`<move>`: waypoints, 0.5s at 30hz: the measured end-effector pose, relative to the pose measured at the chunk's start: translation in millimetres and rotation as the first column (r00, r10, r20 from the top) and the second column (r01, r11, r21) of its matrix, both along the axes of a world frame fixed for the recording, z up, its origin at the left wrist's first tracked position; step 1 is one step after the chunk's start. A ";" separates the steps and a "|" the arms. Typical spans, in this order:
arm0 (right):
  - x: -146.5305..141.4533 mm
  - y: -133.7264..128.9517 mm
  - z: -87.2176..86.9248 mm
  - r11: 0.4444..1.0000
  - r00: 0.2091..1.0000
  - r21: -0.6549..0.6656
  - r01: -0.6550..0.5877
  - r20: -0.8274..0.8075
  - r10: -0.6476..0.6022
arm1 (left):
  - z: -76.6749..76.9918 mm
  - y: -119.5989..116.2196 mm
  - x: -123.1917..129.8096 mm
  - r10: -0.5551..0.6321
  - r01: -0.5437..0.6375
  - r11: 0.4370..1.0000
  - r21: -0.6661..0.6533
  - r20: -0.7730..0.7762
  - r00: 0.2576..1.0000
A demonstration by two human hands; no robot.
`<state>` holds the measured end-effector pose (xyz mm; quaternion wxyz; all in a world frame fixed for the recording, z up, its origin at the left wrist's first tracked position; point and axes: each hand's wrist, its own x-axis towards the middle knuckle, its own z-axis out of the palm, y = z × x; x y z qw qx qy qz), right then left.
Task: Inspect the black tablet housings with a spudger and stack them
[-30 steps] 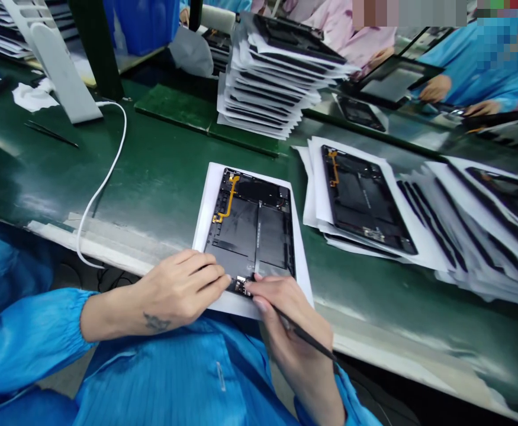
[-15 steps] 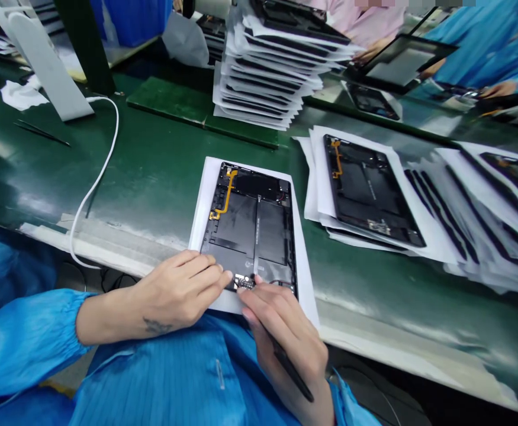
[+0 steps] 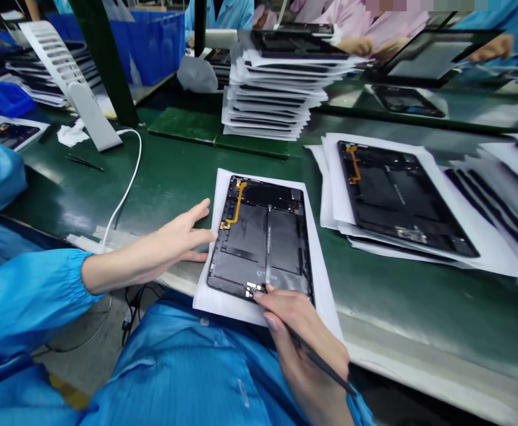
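- Workstation: dark green laminate bench (image 3: 187, 177) on an assembly line, with co-workers in blue and pink smocks beyond it; head view only.
- Black tablet rear housing (image 3: 259, 248), carrying an orange flex cable (image 3: 240, 204), lies open side up on a white paper sheet (image 3: 319, 278), directly before the wearer. Its long axis runs straight ahead, away from the body.
- Left hand (image 3: 174, 235): open and released, fingers spread, just beside the housing's left long edge.
- Right hand (image 3: 303, 334): clenched around a slim black tool (image 3: 321, 361), tip hidden. Its fingertips (image 3: 263, 299) rest at the housing's near end, by a small connector board (image 3: 254, 289); this hand is nearer that end.
- Beyond: a tall stack of paper-interleaved housings (image 3: 272, 89), and another black housing on paper (image 3: 401, 201) to the right.
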<state>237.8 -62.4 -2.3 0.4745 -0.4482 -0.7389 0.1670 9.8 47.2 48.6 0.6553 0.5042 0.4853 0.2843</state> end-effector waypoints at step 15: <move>-7.6 33.9 -9.9 0.979 0.965 0.191 -0.065 -0.237 0.110 | 86.7 164.2 38.9 0.137 0.383 0.513 0.768 -0.513 0.847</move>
